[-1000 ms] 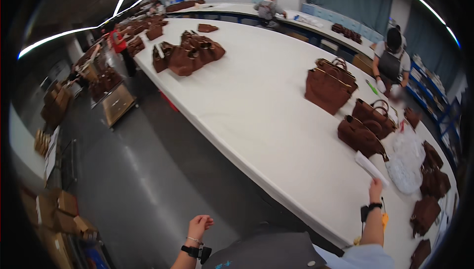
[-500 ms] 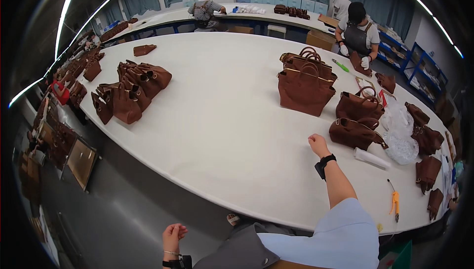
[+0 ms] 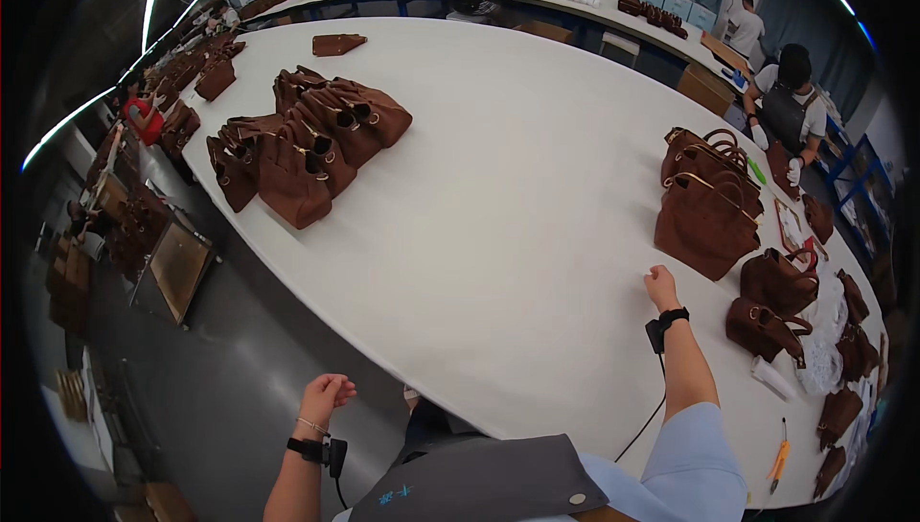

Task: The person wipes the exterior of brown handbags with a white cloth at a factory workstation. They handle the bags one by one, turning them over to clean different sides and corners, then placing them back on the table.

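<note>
My right hand (image 3: 660, 288) is over the white table, its fingers curled into a loose fist with nothing visible in them. Just beyond it stand brown leather handbags (image 3: 707, 227) with gold zips and looped handles. My left hand (image 3: 329, 394) hangs off the near edge of the table, above the floor. Its fingers are curled in and no object shows in them. On the far left part of the table, a cluster of brown handbags (image 3: 295, 184) leans together. Both wrists wear black bands with a small device.
The white table (image 3: 479, 234) curves around me. To its right lie more brown bags (image 3: 778, 282), clear plastic wrap (image 3: 820, 354), a white roll (image 3: 772, 378) and an orange-handled tool (image 3: 780, 460). A co-worker (image 3: 792, 105) handles a brown piece at the far right. A wheeled cart (image 3: 174, 273) stands left.
My view has turned left, so the bags on the table sit further right in the picture. The left bag cluster looks nearer. Both hands remain curled.
</note>
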### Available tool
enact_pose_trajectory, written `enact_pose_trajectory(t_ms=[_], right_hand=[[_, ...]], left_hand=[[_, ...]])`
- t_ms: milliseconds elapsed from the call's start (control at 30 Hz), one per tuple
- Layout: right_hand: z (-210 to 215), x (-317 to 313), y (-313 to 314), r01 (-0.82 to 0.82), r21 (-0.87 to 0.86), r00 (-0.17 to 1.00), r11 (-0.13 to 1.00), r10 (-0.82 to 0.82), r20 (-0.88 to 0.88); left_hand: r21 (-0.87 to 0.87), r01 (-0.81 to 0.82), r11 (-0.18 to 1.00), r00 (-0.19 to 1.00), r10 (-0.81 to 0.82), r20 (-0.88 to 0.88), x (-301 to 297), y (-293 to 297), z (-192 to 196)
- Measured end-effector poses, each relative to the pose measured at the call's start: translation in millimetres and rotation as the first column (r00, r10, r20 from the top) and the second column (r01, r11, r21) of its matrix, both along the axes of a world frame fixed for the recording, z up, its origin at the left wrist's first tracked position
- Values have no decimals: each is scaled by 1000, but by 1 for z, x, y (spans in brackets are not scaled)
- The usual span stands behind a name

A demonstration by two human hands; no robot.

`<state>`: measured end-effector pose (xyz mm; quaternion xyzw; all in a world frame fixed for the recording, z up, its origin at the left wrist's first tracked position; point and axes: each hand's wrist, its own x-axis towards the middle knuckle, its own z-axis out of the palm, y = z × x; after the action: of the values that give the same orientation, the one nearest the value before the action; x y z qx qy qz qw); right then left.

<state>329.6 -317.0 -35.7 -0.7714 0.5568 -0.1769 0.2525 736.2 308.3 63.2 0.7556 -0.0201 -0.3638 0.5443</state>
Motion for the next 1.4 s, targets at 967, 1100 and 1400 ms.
enact_pose_trajectory(t_ms=[967,1100,1400], right_hand=[[-18,26,-270,382,-445,700,810,-568,-432],[-45,7,-326,276,-365,769,889,-432,-471],[28,269,-219,-399,-238,907,885,343,-243]], left_hand=[[554,245,796,797,-491,352,101,-183,-5],[624,133,770,824,-435,362,119,-162,7],[-10,-196,981,601,128,789,317,-149,19]])
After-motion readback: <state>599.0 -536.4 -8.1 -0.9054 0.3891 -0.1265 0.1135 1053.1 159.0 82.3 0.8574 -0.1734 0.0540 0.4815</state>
